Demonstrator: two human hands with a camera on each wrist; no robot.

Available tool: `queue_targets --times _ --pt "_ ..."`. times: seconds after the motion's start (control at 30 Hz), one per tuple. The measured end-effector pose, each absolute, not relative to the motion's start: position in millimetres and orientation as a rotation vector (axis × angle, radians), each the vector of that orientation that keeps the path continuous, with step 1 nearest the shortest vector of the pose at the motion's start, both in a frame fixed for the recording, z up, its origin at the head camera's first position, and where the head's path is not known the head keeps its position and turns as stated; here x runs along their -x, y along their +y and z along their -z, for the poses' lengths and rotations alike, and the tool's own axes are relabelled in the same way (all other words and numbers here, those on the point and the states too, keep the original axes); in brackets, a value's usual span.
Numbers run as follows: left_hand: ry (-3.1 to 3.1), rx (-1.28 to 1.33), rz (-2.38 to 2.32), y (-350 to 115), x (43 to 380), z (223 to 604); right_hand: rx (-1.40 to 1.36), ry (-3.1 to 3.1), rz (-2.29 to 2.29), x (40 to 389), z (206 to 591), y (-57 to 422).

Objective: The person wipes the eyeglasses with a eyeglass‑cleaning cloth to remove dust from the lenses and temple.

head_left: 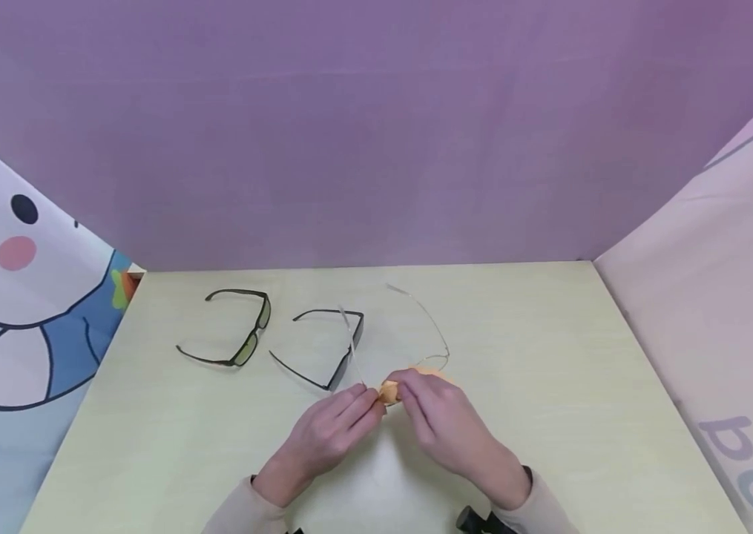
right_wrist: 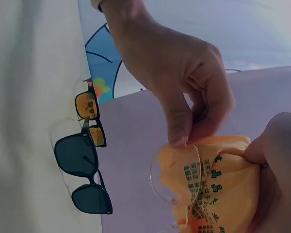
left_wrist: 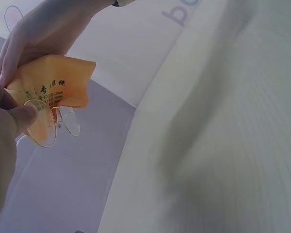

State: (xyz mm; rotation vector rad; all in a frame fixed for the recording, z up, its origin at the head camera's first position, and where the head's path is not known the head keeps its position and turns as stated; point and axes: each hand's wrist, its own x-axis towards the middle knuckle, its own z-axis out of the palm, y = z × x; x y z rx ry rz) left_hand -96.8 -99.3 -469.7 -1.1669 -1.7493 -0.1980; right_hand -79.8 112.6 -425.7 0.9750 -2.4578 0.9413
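Note:
A pair of thin wire-rimmed eyeglasses (head_left: 431, 317) is held just above the table, its temples unfolded and pointing away from the person. The left hand (head_left: 332, 430) pinches one lens rim between thumb and fingers, as the right wrist view shows. An orange cloth (right_wrist: 233, 194) with dark printed characters lies against the lenses, bunched and creased. Gripping this cloth is the right hand (head_left: 446, 419), close beside the left one. In the left wrist view the wire rim (left_wrist: 55, 138) stands in front of the cloth (left_wrist: 70, 75). The right fingertips are partly hidden by the cloth.
Two black-framed pairs lie on the pale table (head_left: 583, 386), left of the hands: glasses with yellowish lenses (head_left: 247, 348) farther left, and dark sunglasses (right_wrist: 76, 155) nearer. One wire temple passes over the dark pair in the head view. A purple panel (head_left: 376, 148) closes the back.

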Motion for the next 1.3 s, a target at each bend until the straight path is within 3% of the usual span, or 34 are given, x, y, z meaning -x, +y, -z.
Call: queue_targets --times 0.4,0.7,1.07,1.3 --pt "-1.811 1.122 0.194 -109.5 100.3 476.4 -0.674 -2.465 -1.075 88.9 425.9 143.8" --pt "-1.734 1.207 0.139 -112.3 101.5 473.1 -0.33 -2.258 -1.095 117.8 429.2 156.2" --pt "-1.616 1.255 0.038 -114.3 105.6 462.7 -0.977 -2.276 -0.827 121.6 453.8 141.0" --pt "-1.617 1.246 0.053 -115.9 105.9 462.1 -0.932 -2.347 -0.657 120.0 455.1 136.2"
